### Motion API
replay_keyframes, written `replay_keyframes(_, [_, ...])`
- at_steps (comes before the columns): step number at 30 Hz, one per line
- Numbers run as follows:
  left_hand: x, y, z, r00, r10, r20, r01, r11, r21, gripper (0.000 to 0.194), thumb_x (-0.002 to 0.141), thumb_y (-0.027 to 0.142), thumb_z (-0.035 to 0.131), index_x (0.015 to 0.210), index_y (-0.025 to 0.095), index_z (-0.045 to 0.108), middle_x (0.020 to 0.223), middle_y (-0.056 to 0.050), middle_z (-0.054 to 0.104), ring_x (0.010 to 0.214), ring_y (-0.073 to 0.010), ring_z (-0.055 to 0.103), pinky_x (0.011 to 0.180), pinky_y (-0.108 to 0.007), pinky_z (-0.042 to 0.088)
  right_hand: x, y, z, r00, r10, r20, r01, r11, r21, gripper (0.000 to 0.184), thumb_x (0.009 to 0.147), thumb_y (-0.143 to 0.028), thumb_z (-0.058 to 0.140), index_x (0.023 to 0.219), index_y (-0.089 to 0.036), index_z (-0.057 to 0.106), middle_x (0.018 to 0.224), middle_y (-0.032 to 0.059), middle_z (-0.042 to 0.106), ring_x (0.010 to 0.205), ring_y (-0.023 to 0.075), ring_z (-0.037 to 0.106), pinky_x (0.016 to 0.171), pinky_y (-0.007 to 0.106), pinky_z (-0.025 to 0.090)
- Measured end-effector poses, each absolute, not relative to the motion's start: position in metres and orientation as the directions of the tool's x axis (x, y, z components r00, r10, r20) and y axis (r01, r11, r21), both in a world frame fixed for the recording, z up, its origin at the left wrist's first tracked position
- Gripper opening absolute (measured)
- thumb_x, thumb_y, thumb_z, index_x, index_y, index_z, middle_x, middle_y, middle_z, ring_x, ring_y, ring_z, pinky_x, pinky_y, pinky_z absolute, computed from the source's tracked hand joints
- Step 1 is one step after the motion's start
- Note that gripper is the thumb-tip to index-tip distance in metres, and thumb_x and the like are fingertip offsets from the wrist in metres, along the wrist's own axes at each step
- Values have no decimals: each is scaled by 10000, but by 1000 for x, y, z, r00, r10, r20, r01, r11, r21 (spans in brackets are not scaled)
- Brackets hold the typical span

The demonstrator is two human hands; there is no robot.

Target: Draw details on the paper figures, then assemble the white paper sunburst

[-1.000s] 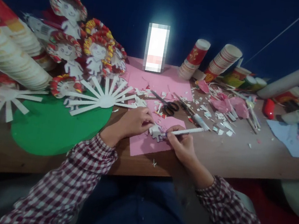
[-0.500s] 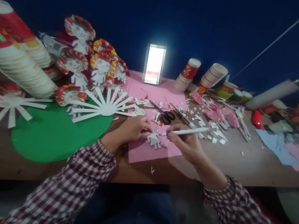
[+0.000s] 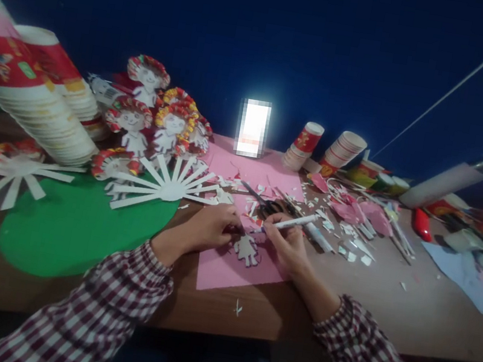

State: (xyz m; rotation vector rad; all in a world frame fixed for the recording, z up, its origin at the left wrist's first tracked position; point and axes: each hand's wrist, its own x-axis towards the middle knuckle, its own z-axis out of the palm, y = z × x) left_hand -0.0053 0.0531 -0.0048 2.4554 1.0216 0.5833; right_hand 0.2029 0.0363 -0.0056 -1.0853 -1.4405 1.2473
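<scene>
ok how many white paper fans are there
2 clear ones: first fan overlapping the green sheet, left of the left hand; second fan farther left, near the cup stack; more may be hidden.

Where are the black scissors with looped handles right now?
In the head view, the black scissors with looped handles lie near the centre, just beyond the right hand and left of the scattered white paper scraps.

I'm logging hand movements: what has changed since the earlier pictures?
The right hand has shifted the white pen away from the person, its tip going from beside the paper figure to near its upper end. Unchanged: left hand at that end, scissors lying beyond.
</scene>
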Motion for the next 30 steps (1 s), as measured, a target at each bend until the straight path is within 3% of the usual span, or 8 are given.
replay_keyframes(3, [-6, 53, -4, 648, 723, 240, 537, -657, 529, 170, 768, 105, 594, 879, 195, 686, 884, -29, 621, 852, -153, 569, 743, -252, 431, 205, 34, -5, -284, 958, 39, 110, 73, -991, 229, 789, -415, 618, 823, -199, 550, 586, -49, 477, 487, 84, 400, 464, 207, 345])
replay_keyframes(9, [-7, 53, -6, 648, 720, 247, 531, -661, 530, 207, 767, 83, 567, 896, 193, 687, 880, -29, 621, 838, -149, 572, 731, -252, 433, 206, 29, -9, -324, 943, 70, 356, 190, -915, 127, 813, -314, 565, 878, -206, 544, 655, -28, 530, 570, 111, 482, 514, 209, 406])
replay_keyframes(14, [-7, 54, -6, 661, 715, 228, 541, -664, 517, 209, 775, 108, 578, 910, 206, 704, 870, -26, 618, 826, -151, 565, 716, -259, 425, 202, 27, -11, -357, 931, 82, 368, 220, -903, 60, 826, -263, 547, 821, -209, 523, 610, -37, 496, 533, 108, 456, 492, 211, 390])
replay_keyframes(30, [-6, 56, -8, 650, 728, 219, 541, -645, 540, 188, 767, 104, 554, 854, 188, 697, 873, -32, 624, 812, -149, 570, 714, -265, 437, 199, 25, -1, -388, 914, 114, 486, 309, -817, 80, 832, -263, 547, 804, -189, 555, 593, -25, 534, 515, 105, 478, 492, 215, 375])
